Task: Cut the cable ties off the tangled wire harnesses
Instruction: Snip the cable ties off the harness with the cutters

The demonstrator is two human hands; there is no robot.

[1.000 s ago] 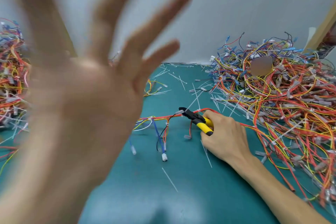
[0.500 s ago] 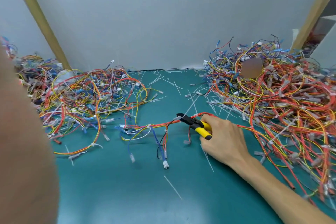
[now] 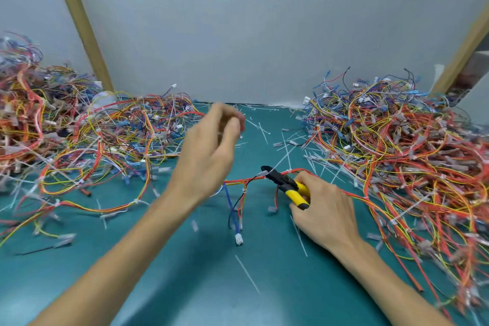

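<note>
A plain pale grey wall (image 3: pixel 251 34) runs across the far side, softly and evenly lit. Two bare wooden battens slant up it, the left batten (image 3: pixel 82 24) and the right batten (image 3: pixel 460 55). The desk (image 3: pixel 185 272) shows a teal surface, faintly glossy near us.

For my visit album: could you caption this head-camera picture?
Right hand holds yellow-handled cutters at a wire harness on the teal table; left hand raised, blurred.

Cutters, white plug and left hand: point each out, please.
cutters (image 3: pixel 285 184): head view, black joint above yellow handles.
white plug (image 3: pixel 238 239): head view, plug body at wire end.
left hand (image 3: pixel 209 156): head view, back of hand.
</note>
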